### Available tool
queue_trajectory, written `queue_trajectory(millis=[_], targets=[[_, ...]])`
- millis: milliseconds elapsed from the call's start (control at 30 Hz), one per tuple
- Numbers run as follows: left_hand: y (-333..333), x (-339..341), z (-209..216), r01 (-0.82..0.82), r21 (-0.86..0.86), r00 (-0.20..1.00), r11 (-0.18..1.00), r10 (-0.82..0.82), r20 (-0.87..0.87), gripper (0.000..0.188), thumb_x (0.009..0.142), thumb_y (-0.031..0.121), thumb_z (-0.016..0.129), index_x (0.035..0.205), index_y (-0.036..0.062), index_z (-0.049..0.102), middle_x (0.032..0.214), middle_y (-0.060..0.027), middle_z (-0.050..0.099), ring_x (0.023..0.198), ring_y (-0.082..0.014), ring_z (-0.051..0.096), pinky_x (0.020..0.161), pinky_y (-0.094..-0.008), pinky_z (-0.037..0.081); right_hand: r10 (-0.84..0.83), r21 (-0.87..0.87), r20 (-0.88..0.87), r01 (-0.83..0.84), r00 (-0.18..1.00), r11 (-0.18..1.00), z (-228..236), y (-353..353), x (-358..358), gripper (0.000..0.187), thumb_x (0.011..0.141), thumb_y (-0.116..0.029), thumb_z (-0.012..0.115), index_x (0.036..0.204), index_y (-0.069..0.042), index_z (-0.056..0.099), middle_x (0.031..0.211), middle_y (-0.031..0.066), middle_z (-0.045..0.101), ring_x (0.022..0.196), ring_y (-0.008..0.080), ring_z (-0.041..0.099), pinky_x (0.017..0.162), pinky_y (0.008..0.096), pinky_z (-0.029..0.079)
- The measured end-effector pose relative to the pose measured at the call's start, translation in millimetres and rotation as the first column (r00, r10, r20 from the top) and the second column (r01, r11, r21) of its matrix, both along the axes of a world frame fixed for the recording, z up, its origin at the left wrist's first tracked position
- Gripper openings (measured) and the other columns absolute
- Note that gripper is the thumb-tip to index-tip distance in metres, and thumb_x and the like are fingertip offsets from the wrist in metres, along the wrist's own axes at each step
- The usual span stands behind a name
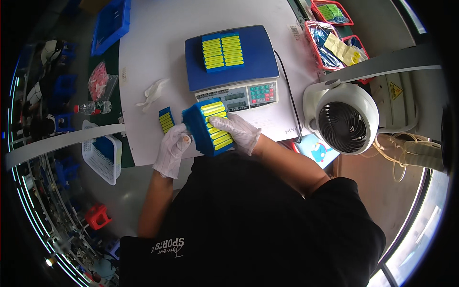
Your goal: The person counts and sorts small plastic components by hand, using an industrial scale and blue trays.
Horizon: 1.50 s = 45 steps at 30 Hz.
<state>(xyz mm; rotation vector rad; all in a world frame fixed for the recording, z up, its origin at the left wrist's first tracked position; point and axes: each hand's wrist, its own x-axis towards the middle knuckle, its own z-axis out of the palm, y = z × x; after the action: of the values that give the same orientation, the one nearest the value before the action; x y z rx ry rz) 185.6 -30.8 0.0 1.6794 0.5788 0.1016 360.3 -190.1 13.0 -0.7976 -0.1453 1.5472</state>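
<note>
Both my hands wear white gloves. Between them, above the table's near edge, is a blue block point(198, 123) with a row of yellow-green strips on its face, tilted. My left hand point(171, 149) has its fingers closed at the block's left side, partly hidden. My right hand point(238, 133) grips its right side, thumb across the strips. Just beyond stands a weighing scale point(193, 81) with a blue platform and a keypad. On it lies a similar blue piece with two columns of yellow strips point(223, 51). A smaller striped piece point(166, 119) lies beside my left hand.
A white fan point(343, 119) stands to the right, near a black cable point(288, 86). Red baskets point(325, 62) hold packed items at the far right. Left are a blue tray point(110, 26), a bottle point(93, 107), a white basket point(114, 167) and a crumpled white glove-like item point(153, 92).
</note>
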Motion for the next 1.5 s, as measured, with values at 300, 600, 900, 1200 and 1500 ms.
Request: queue_trajectory(millis=[300,600,900,1200,1500], targets=[[-4,14,3,-0.059,-0.32,0.995,0.946,0.029,-0.098,0.077,0.083,0.067,0.048,0.115,-0.003,0.055,0.11,-0.0119,0.058,0.098,-0.0162,0.055,0.085,-0.0257,0.044,-0.078,0.018,-0.29,0.087,0.954,0.996,-2,-2,29,0.064,0.083,-0.045,0.064,0.129,-0.005,0.042,0.116,0.0132,0.058,0.104,0.0246,0.061,0.089,0.0428,0.052],[-35,52,24,0.011,-0.761,0.983,0.649,0.134,0.129,0.097,0.078,0.072,0.05,0.14,0.0006,0.026,0.138,-0.0131,0.038,0.126,-0.0241,0.041,0.106,-0.0342,0.032,0.079,0.031,-0.127,-0.075,0.989,0.997,0,22,29,0.062,0.083,-0.043,0.065,0.124,-0.001,0.046,0.113,0.0116,0.06,0.102,0.0222,0.061,0.089,0.0376,0.051],[-19,59,32,-0.005,-0.757,0.978,0.653,0.16,0.131,0.085,0.081,0.052,0.062,0.141,0.005,0.024,0.139,-0.0097,0.037,0.129,-0.0228,0.036,0.108,-0.0387,0.029,0.112,-0.037,0.345,-0.106,0.932,0.994,10,31,34,0.075,0.077,-0.061,0.063,0.115,0.003,0.051,0.099,0.0102,0.062,0.089,0.0159,0.061,0.08,0.0292,0.049],[-16,75,31,-0.011,-0.819,0.938,0.574,0.289,0.19,0.075,0.075,0.019,0.077,0.134,0.0095,0.033,0.125,-0.0094,0.048,0.12,-0.0244,0.047,0.102,-0.0408,0.039,0.127,-0.174,0.521,-0.04,0.844,0.984,10,37,35,0.079,0.073,-0.063,0.066,0.112,0.005,0.055,0.098,0.0126,0.062,0.092,0.0179,0.06,0.08,0.0291,0.049],[-20,89,20,-0.155,-0.74,0.911,0.655,0.384,0.148,0.06,0.071,0.009,0.076,0.124,0.0075,0.046,0.112,-0.0074,0.059,0.1,-0.0205,0.061,0.088,-0.0337,0.051,0.038,-0.131,0.486,0.029,0.873,0.991,17,35,46,0.057,0.082,-0.048,0.066,0.106,0.003,0.057,0.095,0.0086,0.063,0.084,0.0113,0.059,0.074,0.0276,0.048]])
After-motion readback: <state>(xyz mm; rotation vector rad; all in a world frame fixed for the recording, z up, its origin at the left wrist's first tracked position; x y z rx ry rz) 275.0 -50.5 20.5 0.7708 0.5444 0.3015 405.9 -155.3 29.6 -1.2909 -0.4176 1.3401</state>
